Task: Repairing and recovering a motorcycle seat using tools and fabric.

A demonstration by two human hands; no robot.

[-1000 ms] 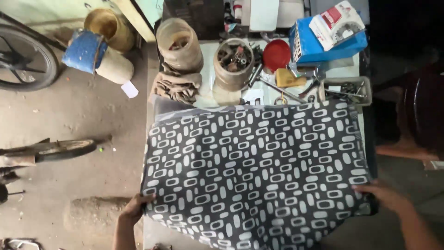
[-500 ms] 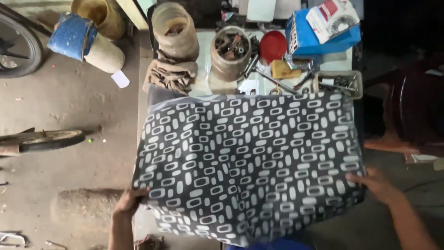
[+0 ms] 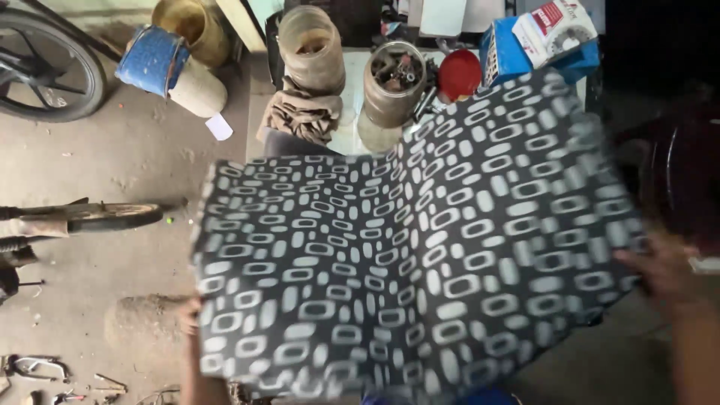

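Observation:
I hold a large dark sheet with a white rounded-rectangle pattern (image 3: 397,262) spread out in front of me. My left hand (image 3: 189,315) grips its lower left edge and is mostly hidden behind the sheet. My right hand (image 3: 660,274) grips the right edge; it is blurred. The sheet's right side is lifted and tilted up, with a fold running down its middle. It covers most of the small table (image 3: 349,90) beneath it.
At the table's far end stand two round jars (image 3: 311,37) (image 3: 394,79), a crumpled brown rag (image 3: 300,116), a red lid (image 3: 459,73) and a blue box (image 3: 517,52). A blue-wrapped tin (image 3: 154,56) lies on the concrete floor at left, near a bicycle wheel (image 3: 45,67).
The sheet lay flat over the table before. Now its right side has risen and swung toward the back, and the whole sheet sits closer to me and lower in the view.

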